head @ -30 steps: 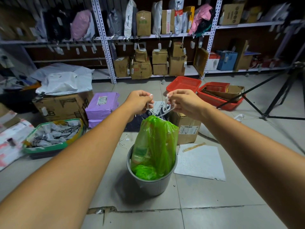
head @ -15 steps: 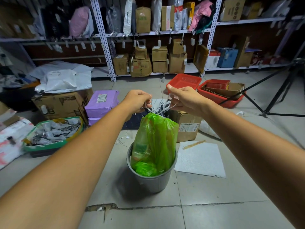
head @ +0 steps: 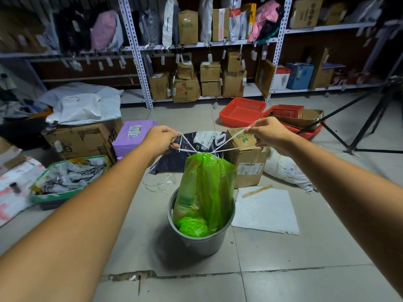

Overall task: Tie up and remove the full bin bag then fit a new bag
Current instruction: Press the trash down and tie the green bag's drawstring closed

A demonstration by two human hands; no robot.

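A full green bin bag [head: 205,188] stands upright in a small grey bin [head: 202,243] on the tiled floor. Its mouth is gathered tight at the top by a white drawstring [head: 196,149]. My left hand [head: 160,139] grips the drawstring's left ends and my right hand [head: 268,132] grips its right ends. The cords run taut and crossed from both hands down to the bag's neck. The lower part of the bag sits inside the bin.
A cardboard box [head: 248,162] and a dark printed bag [head: 196,144] lie just behind the bin. A white foam sheet [head: 266,212] lies to its right, a green tray of clips [head: 65,177] to the left. Red baskets [head: 242,112], a tripod [head: 359,125] and shelving stand beyond.
My hands have moved apart, left going left and right going right, drawing the drawstring taut and cinching the bag's neck.
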